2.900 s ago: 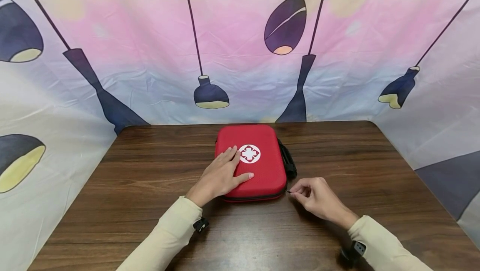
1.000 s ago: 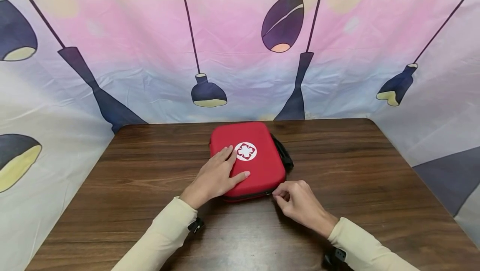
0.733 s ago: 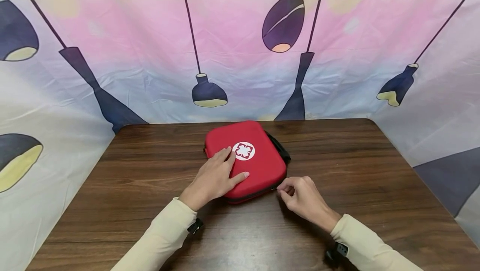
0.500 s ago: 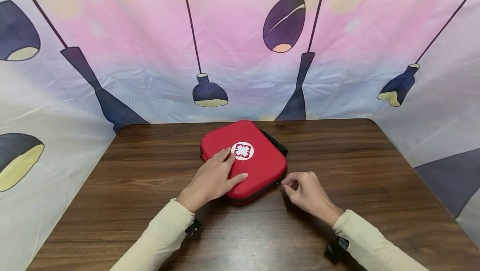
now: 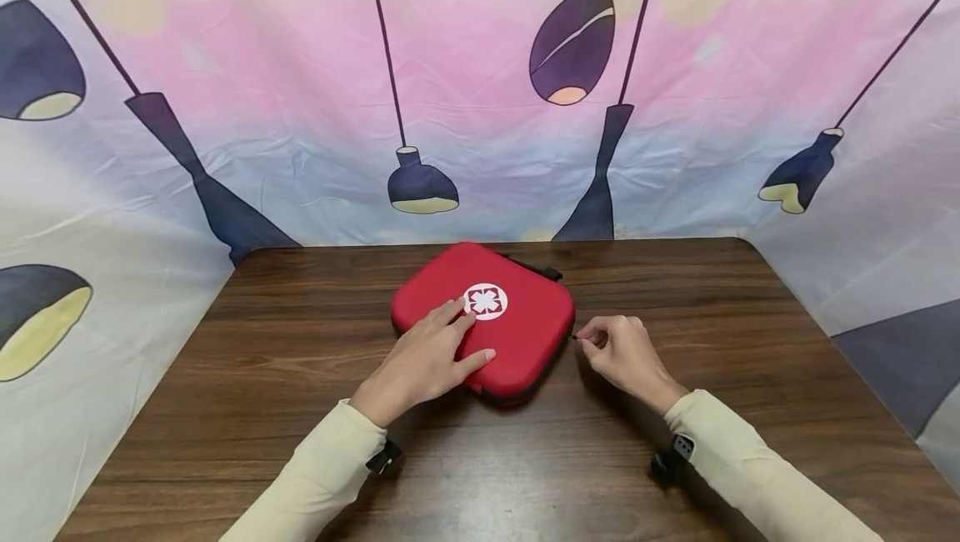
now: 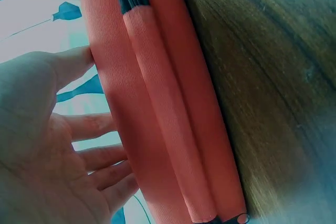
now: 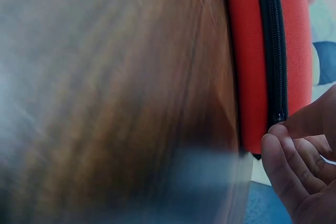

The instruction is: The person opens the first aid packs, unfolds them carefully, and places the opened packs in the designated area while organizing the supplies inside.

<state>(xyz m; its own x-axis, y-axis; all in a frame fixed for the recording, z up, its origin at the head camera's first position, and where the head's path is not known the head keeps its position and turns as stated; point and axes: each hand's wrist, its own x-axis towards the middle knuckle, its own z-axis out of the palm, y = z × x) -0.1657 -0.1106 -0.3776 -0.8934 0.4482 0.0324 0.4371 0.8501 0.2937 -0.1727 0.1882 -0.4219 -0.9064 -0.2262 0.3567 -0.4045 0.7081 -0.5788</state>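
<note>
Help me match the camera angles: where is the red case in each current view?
Head: the case lies just below centre, under the left hand.
Left wrist: the case slants from upper left to bottom centre.
Right wrist: the case runs down the upper right.
Shared landmark: the table, beneath the case in head, right of it in left wrist, left in right wrist.

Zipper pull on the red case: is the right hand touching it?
Touching. In the head view, the dark zipper pull runs from the edge of the red case to the right hand, whose fingertips pinch it.
</note>
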